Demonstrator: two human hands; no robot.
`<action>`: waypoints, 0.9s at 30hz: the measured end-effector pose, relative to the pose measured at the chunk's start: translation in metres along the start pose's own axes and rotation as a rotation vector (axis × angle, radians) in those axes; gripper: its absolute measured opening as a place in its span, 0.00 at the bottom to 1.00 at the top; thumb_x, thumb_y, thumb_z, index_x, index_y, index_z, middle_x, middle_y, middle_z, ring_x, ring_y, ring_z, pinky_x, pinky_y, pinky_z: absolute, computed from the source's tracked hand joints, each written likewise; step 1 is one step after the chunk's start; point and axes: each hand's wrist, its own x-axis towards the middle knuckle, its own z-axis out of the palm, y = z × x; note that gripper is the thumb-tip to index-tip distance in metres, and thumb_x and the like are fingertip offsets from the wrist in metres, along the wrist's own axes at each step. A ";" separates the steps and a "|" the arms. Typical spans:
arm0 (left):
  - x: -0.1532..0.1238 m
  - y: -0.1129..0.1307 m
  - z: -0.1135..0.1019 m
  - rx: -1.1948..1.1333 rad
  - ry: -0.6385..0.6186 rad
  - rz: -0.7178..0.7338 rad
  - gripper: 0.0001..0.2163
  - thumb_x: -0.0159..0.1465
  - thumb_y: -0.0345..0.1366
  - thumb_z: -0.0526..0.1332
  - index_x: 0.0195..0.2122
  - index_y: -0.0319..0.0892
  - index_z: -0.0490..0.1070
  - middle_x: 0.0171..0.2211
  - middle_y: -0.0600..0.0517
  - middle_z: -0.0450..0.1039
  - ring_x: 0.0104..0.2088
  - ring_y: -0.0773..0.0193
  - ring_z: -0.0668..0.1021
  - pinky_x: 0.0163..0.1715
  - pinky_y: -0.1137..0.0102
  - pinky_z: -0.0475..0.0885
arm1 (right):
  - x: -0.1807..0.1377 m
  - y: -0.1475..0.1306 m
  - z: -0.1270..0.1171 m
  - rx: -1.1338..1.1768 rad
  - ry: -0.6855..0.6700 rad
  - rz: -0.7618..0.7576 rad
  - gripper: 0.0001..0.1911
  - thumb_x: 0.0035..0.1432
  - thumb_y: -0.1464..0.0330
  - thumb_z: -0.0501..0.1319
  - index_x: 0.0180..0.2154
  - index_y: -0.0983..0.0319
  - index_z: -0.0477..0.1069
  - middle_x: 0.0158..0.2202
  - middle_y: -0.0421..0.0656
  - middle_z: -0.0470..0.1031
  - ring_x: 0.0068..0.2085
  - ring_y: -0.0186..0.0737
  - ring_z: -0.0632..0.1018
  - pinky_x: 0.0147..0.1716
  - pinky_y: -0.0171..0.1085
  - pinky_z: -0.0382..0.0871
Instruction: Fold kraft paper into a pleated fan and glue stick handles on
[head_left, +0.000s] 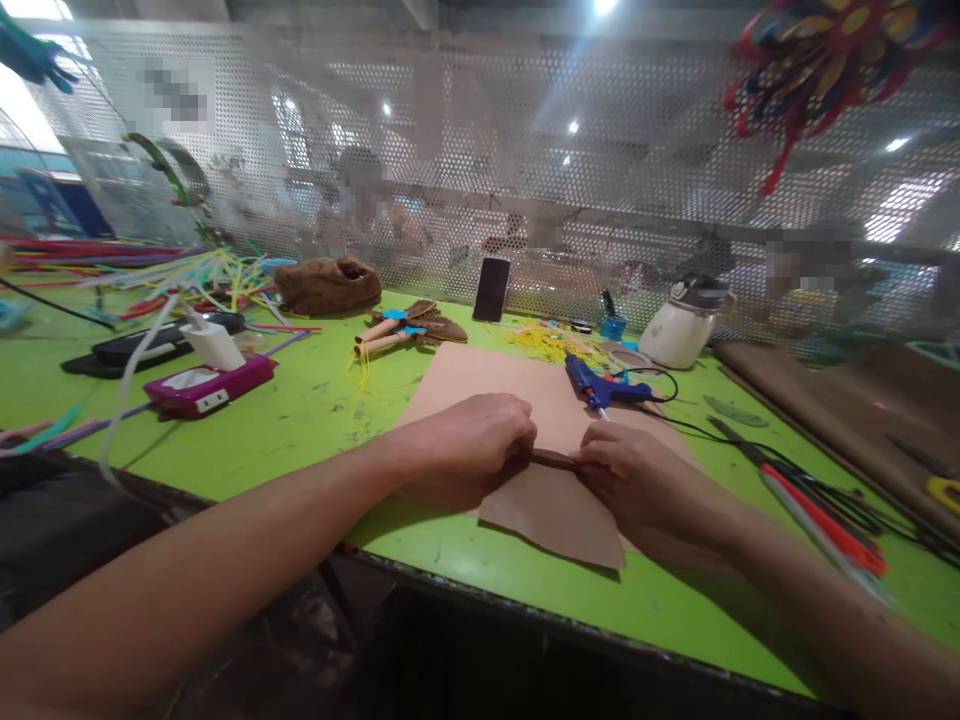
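Note:
My left hand point(480, 432) is closed, its fingertips pinching one end of the dark rolled edge of a piece of brown paper point(559, 515). At the other end of that roll, my right hand point(630, 470) is closed on it too. The flat part of the piece spreads from the roll toward me and ends near the table's front edge. Beneath both hands lies a larger tan sheet of paper point(480, 375). A blue hot glue gun point(607, 385) rests on the sheet's far right part, its nozzle close to my right hand.
On the green table point(300, 450) are a magenta power strip point(210, 385) with a white plug, brown paper rolls point(394, 335), a phone point(492, 288), yellow scraps point(547, 342) and a white jug point(679, 325). A red-handled tool point(825, 520) and cables lie right of my arm.

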 end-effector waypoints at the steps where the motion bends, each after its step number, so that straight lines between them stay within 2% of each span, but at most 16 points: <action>1: -0.001 0.002 -0.002 -0.009 -0.006 -0.005 0.08 0.58 0.31 0.55 0.26 0.39 0.73 0.28 0.49 0.68 0.29 0.64 0.69 0.29 0.70 0.61 | 0.000 0.001 -0.001 -0.022 -0.004 -0.010 0.10 0.58 0.74 0.54 0.29 0.62 0.72 0.29 0.43 0.69 0.29 0.35 0.69 0.28 0.34 0.61; 6: -0.006 0.008 -0.007 -0.045 -0.029 -0.033 0.07 0.57 0.31 0.56 0.28 0.40 0.73 0.30 0.48 0.69 0.31 0.63 0.70 0.30 0.70 0.61 | -0.001 0.000 -0.004 -0.084 -0.036 0.010 0.08 0.55 0.76 0.56 0.28 0.62 0.71 0.29 0.43 0.68 0.30 0.36 0.69 0.29 0.35 0.61; 11: -0.008 0.010 -0.005 -0.027 -0.024 -0.037 0.05 0.55 0.31 0.56 0.27 0.41 0.72 0.30 0.49 0.69 0.30 0.63 0.69 0.30 0.70 0.61 | -0.003 -0.001 -0.006 -0.013 -0.074 0.039 0.08 0.55 0.76 0.54 0.33 0.61 0.70 0.34 0.44 0.69 0.35 0.38 0.70 0.33 0.36 0.63; 17: -0.009 0.009 -0.006 -0.070 -0.053 -0.072 0.05 0.55 0.32 0.56 0.29 0.41 0.71 0.31 0.48 0.69 0.31 0.63 0.70 0.31 0.70 0.61 | -0.004 -0.004 -0.008 -0.030 -0.063 0.049 0.07 0.55 0.76 0.54 0.30 0.61 0.69 0.31 0.42 0.68 0.31 0.36 0.68 0.31 0.36 0.62; 20: -0.010 0.007 -0.004 -0.051 -0.037 -0.043 0.04 0.56 0.32 0.56 0.29 0.41 0.71 0.30 0.49 0.69 0.30 0.63 0.69 0.30 0.70 0.61 | -0.003 -0.003 -0.010 -0.050 -0.066 0.038 0.07 0.55 0.75 0.55 0.29 0.61 0.69 0.30 0.42 0.68 0.31 0.37 0.68 0.30 0.36 0.61; 23: -0.010 0.006 -0.004 0.006 0.000 -0.012 0.04 0.57 0.32 0.55 0.29 0.41 0.69 0.30 0.50 0.68 0.29 0.64 0.69 0.28 0.70 0.59 | -0.001 -0.005 -0.014 -0.044 -0.064 0.004 0.07 0.57 0.74 0.55 0.33 0.61 0.71 0.32 0.43 0.69 0.33 0.38 0.69 0.32 0.37 0.62; 27: -0.006 0.009 -0.009 0.070 -0.019 -0.028 0.07 0.61 0.33 0.52 0.29 0.40 0.69 0.30 0.49 0.69 0.29 0.63 0.69 0.28 0.69 0.59 | 0.002 -0.012 -0.013 -0.011 -0.040 0.034 0.06 0.58 0.70 0.57 0.37 0.60 0.71 0.33 0.44 0.69 0.34 0.39 0.70 0.32 0.37 0.62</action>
